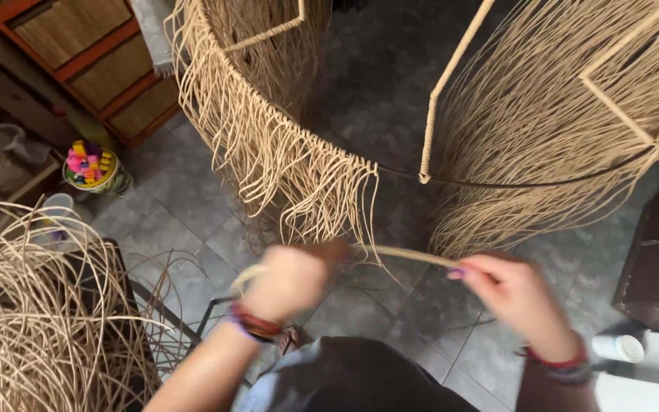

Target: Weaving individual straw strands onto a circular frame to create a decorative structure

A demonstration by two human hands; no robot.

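Two hands, the left hand (290, 281) and right hand (514, 292), are each gripping an end of a pale cane strand (409, 255), stretching it taut just below the wire hoop (497, 184) of a fringed frame.

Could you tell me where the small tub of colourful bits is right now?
The tub stands on the tiled floor at upper left, below the wooden shelving and above the loose rattan pile.
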